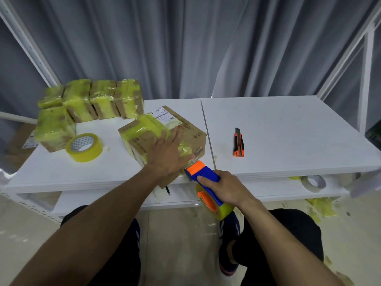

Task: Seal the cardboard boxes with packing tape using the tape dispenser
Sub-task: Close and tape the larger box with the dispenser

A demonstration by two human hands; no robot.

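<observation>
- The step in hand looks like the start or end of a tape run on the cardboard box (192, 133), which lies aslant near the front edge of the white surface (288, 131).
- The left hand (167, 153) lies flat on top of the box with straight, spread fingers, pressing it down; its grip is wide and holds nothing.
- The right hand (224, 186) has its grip closed round the blue handle of the tape dispenser (203, 172), whose orange head and toothed edge sit at the box's near corner, touching it or just beside it.
- The box already carries yellow tape across its top and near side, so I judge it partly sealed.
- I cannot tell whether a strip runs from the dispenser to the box.
- If a strip is attached, the next move calls for tilting the toothed edge to cut it, then smoothing the end down.
- If not, it calls for pressing the tape end onto the cardboard and pulling along the seam while the left hand keeps the box from sliding.
- Taped boxes (90, 104) are stacked at the back left, which suggests much of the task is done.
- A spare tape roll (84, 147) lies to the left and a box cutter (238, 143) to the right, well apart from the hands.
</observation>
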